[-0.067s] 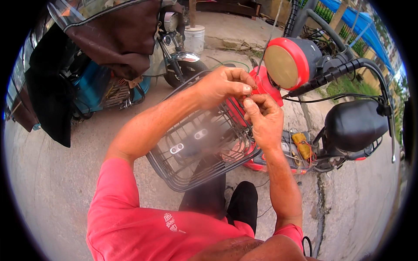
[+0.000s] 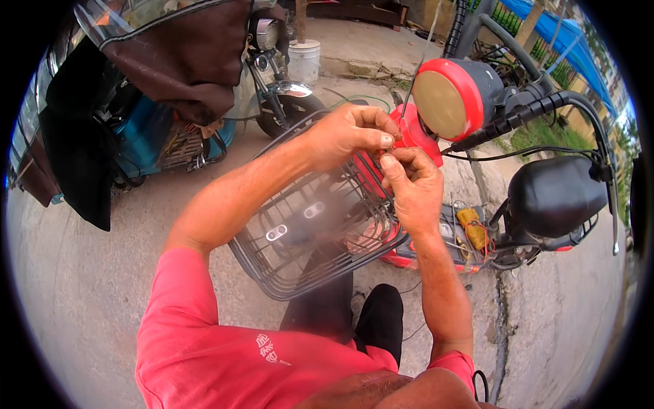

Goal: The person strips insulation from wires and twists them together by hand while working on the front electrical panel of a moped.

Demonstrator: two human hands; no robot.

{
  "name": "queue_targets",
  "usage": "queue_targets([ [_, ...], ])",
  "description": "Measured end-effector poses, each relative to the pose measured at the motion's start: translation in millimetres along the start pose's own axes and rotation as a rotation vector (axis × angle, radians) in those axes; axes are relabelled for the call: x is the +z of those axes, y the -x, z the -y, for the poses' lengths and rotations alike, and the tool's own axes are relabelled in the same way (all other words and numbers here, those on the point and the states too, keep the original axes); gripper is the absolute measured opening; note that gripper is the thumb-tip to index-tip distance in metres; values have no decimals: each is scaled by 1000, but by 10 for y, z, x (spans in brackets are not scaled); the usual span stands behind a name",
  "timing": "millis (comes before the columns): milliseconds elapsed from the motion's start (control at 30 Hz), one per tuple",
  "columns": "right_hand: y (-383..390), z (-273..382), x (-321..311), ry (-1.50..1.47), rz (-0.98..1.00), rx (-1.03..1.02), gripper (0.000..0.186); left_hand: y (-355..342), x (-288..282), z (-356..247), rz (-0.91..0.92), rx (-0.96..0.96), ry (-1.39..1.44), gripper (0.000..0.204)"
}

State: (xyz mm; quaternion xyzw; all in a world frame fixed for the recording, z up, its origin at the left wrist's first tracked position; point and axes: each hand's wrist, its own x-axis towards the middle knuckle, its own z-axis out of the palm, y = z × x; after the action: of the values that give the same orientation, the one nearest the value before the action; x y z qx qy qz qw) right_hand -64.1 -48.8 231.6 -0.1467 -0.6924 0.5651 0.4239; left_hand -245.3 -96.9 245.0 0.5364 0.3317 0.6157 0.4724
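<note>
My left hand (image 2: 354,136) and my right hand (image 2: 417,194) meet over the far end of a dark wire basket (image 2: 272,292). Thumb and fingers of each are pinched together, nearly touching the other hand's. Whatever they grip is too small and too covered by the fingertips to make out. A thin cable (image 2: 422,61) runs down from above to just behind the fingers. Right behind them shows the red front panel (image 2: 414,133) of a scooter. Its round, red-rimmed headlight (image 2: 446,100) sits above and to the right of my right hand.
On the scooter's footboard, right of my right forearm, lie a yellow pouch-like thing (image 2: 471,228) and loose wires. Its black seat (image 2: 560,196) and curved handlebar (image 2: 575,99) are further right. Left stands a teal vehicle (image 2: 139,133) under a brown cover (image 2: 184,61); a white bucket (image 2: 304,63) stands behind.
</note>
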Motion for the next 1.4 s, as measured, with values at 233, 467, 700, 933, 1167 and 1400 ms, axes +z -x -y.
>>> queue_targets([
  [233, 0, -16, -42, 25, -26, -4, 13, 4, 58, -44, -79, 7, -144, 17],
  [467, -14, 57, -35, -15, 11, 57, 15, 0, 8, -2, 43, 24, 107, 18],
  [700, 4, 64, -10, -18, 62, 26, 15, 17, 8, -33, 43, -37, 87, 25],
  [933, 2, 52, 16, -15, 58, 18, 15, 16, 32, -44, 7, -60, 22, 31],
  [1167, -16, 34, 67, -59, 48, 31, 13, -17, 37, -16, 7, -9, 158, 22],
  [1400, -25, 46, 68, -101, 54, 16, 14, 46, 113, -209, -3, 37, 112, 16],
])
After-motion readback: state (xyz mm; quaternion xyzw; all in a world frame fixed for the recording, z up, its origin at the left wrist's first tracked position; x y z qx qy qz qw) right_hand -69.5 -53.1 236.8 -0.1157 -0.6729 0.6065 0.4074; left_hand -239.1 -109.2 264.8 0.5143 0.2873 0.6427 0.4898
